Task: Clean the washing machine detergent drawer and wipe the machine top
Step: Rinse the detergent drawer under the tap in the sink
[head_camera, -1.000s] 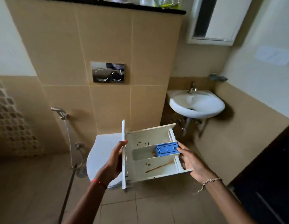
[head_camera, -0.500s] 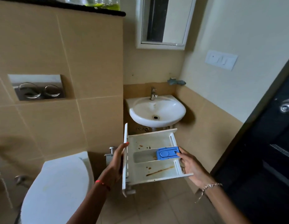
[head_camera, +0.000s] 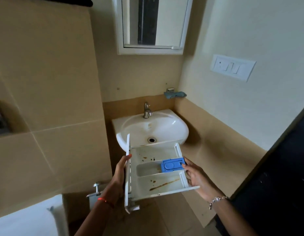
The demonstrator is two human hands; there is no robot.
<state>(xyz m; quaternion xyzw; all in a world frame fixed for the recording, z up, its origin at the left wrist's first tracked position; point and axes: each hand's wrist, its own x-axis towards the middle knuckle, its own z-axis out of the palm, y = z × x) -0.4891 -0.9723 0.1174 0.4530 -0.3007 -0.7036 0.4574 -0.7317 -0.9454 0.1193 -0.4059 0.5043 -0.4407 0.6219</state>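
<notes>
In the lower middle of the frame, the left hand (head_camera: 119, 178) grips the front panel of the dirty white plastic detergent drawer (head_camera: 154, 184). The right hand (head_camera: 197, 179) grips its other end by the blue plastic cap (head_camera: 172, 165). The drawer is held just before the white round sink (head_camera: 175, 128).

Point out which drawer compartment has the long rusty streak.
The compartment nearest the person: a long brown streak crosses its floor. The farthest one has only small spots, and the middle one holds the blue cap.
</notes>
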